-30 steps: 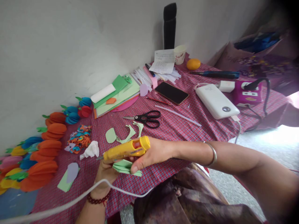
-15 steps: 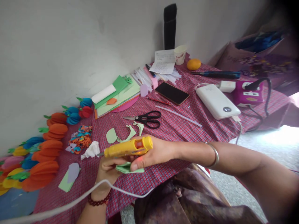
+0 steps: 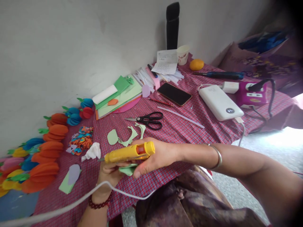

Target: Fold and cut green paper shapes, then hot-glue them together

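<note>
My right hand (image 3: 158,156) is closed round a yellow glue gun (image 3: 129,152), whose metal tip points left over my left hand. Folded light green paper (image 3: 128,170) sits in my left hand (image 3: 109,173), with the fingers closed on it under the gun. The right thumb lies close to the paper's right end; whether they touch I cannot tell. A small red light glows on the gun's body. Just beyond my hands lie green paper offcuts (image 3: 129,137) and a rounded green piece (image 3: 112,137). Black-handled scissors (image 3: 148,120) rest behind them, partly open.
Orange and blue paper pumpkins (image 3: 47,151) line the left side, beside colourful scraps (image 3: 81,140) and crumpled white tissue (image 3: 92,152). Farther back are paper sheets (image 3: 127,94), a phone (image 3: 174,94), a power bank (image 3: 220,102) and a purple socket box (image 3: 252,94). A white cable (image 3: 71,205) crosses the foreground.
My right thumb has moved slightly down and left, away from the top of the green paper. The paper has tilted a little, while the glue gun stays almost where it was.
</note>
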Demonstrator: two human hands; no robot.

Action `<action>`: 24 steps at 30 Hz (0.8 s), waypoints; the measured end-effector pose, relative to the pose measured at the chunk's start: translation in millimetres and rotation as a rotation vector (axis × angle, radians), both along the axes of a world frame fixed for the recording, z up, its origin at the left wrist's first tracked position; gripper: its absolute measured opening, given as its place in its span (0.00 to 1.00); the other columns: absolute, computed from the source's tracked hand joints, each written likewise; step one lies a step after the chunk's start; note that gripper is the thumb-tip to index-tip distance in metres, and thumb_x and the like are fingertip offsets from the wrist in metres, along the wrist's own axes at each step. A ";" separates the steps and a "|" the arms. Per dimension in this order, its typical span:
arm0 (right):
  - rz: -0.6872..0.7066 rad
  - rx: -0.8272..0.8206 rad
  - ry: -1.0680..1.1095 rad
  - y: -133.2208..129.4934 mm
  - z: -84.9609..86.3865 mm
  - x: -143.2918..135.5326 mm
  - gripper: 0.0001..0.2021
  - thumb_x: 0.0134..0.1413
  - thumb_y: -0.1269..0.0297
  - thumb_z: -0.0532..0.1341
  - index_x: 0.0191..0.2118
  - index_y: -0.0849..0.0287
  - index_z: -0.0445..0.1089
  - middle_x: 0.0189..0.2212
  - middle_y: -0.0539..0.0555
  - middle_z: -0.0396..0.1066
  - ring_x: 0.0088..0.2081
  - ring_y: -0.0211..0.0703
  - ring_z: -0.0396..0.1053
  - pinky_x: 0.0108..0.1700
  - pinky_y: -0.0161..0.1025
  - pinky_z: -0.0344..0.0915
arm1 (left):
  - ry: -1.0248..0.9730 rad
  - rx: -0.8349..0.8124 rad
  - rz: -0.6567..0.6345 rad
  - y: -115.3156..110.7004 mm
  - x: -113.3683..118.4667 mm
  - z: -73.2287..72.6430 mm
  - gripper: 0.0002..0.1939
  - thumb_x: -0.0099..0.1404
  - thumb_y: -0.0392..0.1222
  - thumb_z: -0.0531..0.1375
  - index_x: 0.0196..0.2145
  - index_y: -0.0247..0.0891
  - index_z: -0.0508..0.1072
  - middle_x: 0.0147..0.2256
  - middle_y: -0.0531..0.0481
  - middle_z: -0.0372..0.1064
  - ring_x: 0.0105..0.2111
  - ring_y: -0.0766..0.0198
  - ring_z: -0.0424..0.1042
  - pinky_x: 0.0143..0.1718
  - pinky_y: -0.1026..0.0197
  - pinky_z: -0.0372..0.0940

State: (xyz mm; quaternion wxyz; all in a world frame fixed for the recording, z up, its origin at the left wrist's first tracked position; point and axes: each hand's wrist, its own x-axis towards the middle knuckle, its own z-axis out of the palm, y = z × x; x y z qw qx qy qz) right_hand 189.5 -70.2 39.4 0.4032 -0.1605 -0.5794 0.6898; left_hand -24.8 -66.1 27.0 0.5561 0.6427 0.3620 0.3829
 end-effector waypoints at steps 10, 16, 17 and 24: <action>-0.041 0.029 0.014 0.0 -5.4 -0.9 0.24 0.39 0.61 0.71 0.43 0.64 0.66 0.38 0.51 0.69 0.39 0.37 0.67 0.45 0.35 0.65 | 0.016 0.109 0.056 -0.1 -8.0 -8.1 0.15 0.49 0.28 0.67 0.31 0.49 0.80 0.31 0.60 0.79 0.37 0.55 0.78 0.38 0.61 0.75; -0.051 0.100 0.035 0.8 -5.9 -0.9 0.21 0.42 0.65 0.69 0.43 0.63 0.66 0.36 0.50 0.69 0.37 0.35 0.67 0.41 0.31 0.64 | 0.205 0.468 0.074 1.1 -6.1 3.0 0.11 0.52 0.31 0.65 0.31 0.47 0.81 0.27 0.59 0.79 0.25 0.61 0.78 0.32 0.64 0.74; -0.055 0.108 0.017 1.0 -6.0 -0.5 0.21 0.42 0.65 0.69 0.44 0.62 0.66 0.37 0.50 0.69 0.37 0.35 0.67 0.41 0.31 0.64 | 0.233 0.533 0.083 1.8 -5.9 4.1 0.11 0.52 0.32 0.66 0.30 0.48 0.80 0.26 0.59 0.79 0.24 0.62 0.78 0.31 0.65 0.74; -0.076 0.183 -0.161 2.5 -3.9 3.4 0.23 0.43 0.61 0.69 0.45 0.64 0.66 0.38 0.52 0.70 0.38 0.39 0.69 0.43 0.34 0.66 | 0.269 0.639 0.099 4.9 -4.2 4.5 0.05 0.53 0.37 0.66 0.29 0.47 0.80 0.23 0.58 0.78 0.20 0.64 0.76 0.26 0.67 0.73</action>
